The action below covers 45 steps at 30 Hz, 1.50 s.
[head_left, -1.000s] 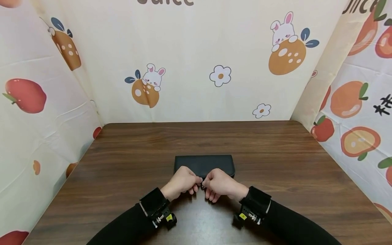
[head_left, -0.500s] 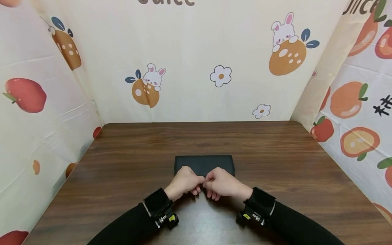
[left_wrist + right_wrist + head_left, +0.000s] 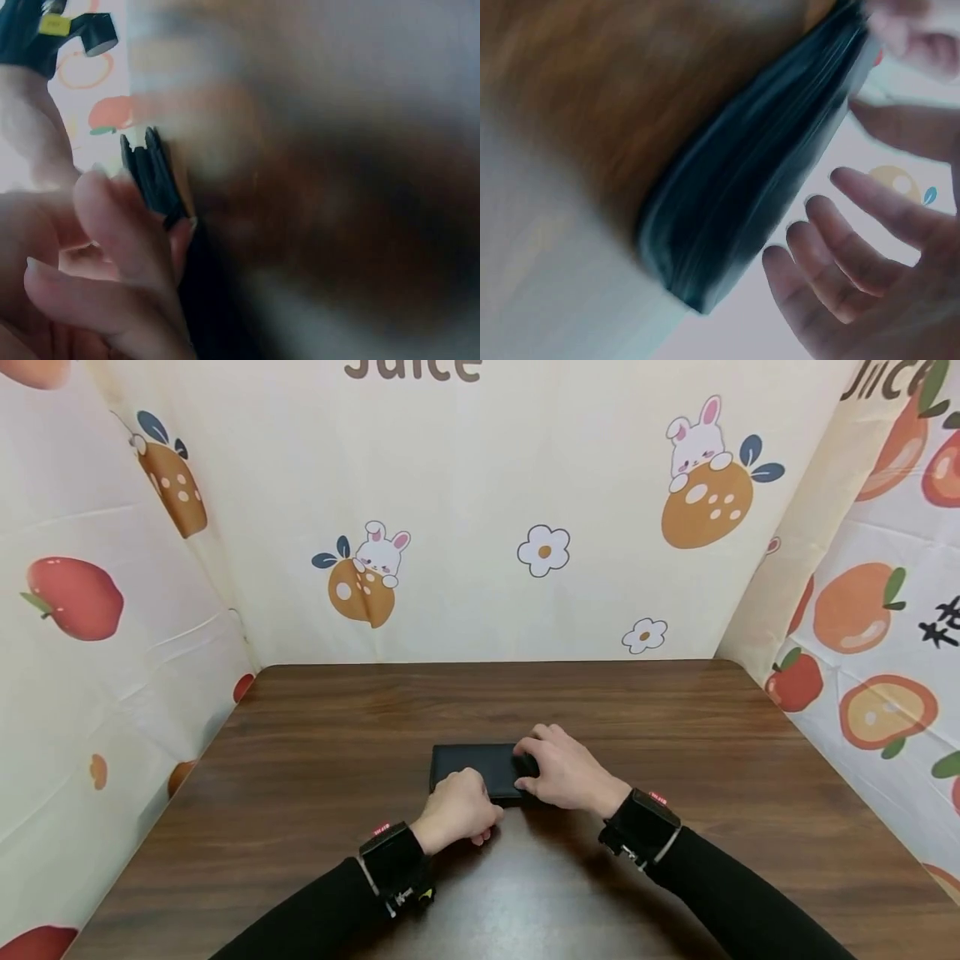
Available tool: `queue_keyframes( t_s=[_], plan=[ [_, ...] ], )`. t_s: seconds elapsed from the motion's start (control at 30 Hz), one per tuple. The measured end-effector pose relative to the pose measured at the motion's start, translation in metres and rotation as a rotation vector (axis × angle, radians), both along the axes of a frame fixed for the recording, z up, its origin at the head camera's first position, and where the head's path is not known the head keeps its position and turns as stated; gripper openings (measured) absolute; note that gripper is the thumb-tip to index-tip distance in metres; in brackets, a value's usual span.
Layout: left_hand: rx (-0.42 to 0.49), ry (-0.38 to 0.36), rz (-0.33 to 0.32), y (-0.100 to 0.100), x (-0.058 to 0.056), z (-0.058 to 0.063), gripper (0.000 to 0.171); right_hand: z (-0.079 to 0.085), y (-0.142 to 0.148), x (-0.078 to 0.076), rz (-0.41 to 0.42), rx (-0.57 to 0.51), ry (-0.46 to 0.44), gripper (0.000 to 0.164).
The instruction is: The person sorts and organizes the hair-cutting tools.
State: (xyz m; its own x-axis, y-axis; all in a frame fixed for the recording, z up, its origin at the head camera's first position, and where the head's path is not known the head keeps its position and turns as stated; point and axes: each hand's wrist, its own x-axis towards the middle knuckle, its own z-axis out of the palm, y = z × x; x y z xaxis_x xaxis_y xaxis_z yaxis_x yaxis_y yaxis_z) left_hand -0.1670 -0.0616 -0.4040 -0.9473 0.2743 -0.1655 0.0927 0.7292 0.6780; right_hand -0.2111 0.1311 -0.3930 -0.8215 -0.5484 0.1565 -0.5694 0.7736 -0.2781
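Note:
A flat black wallet (image 3: 480,762) lies on the table with its long side towards me. My left hand (image 3: 459,810) is at the middle of its near edge, with curled fingers and the thumb gripping that edge; in the left wrist view, fingers (image 3: 124,232) overlap the dark side of the wallet (image 3: 154,180). Above the wallet's right end is my right hand (image 3: 564,768), fingers spread and loosely bent. The right wrist view shows these fingers (image 3: 832,255) beside the wallet's layered side (image 3: 742,165), holding nothing.
The brown wooden table (image 3: 337,710) has a straight back edge. Behind it hangs a cream curtain (image 3: 465,468) with printed rabbits and flowers; fruit-printed cloth (image 3: 885,635) closes off both sides. Each wrist wears a black strapped camera.
Both hands met at the wallet's near edge before. My right hand has come away, moving right and back over the wallet's right end with its fingers spreading. The left hand has stayed there.

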Motion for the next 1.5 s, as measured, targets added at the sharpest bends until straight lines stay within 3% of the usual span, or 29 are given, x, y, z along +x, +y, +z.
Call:
queue_keyframes(
  t_s=[0.1,0.27,0.47,0.6,0.9,1.23,1.5],
  plan=[
    [-0.111,0.073,-0.045,0.002,0.000,0.001,0.036,0.001,0.007,-0.008,0.030,0.085,-0.033,0.056],
    [-0.269,0.213,-0.113,0.003,0.000,0.001,0.034,0.008,0.016,-0.019,0.072,0.193,-0.188,0.081],
    [-0.376,0.358,-0.234,0.001,-0.001,0.001,0.036,0.015,0.018,-0.023,0.106,0.307,-0.244,0.090],
    [-0.431,0.430,-0.281,-0.001,-0.002,0.000,0.040,0.014,0.017,-0.024,0.100,0.321,-0.238,0.092],
    [-0.426,0.417,-0.319,-0.006,-0.004,0.002,0.033,0.010,0.017,-0.026,0.091,0.320,-0.198,0.089],
    [-0.368,0.352,-0.288,-0.024,-0.005,0.001,0.024,0.011,0.012,-0.026,0.077,0.338,-0.204,0.089],
    [-0.347,0.347,-0.257,-0.039,-0.005,0.003,0.020,0.012,0.013,-0.026,0.087,0.347,-0.191,0.089]
  ],
)
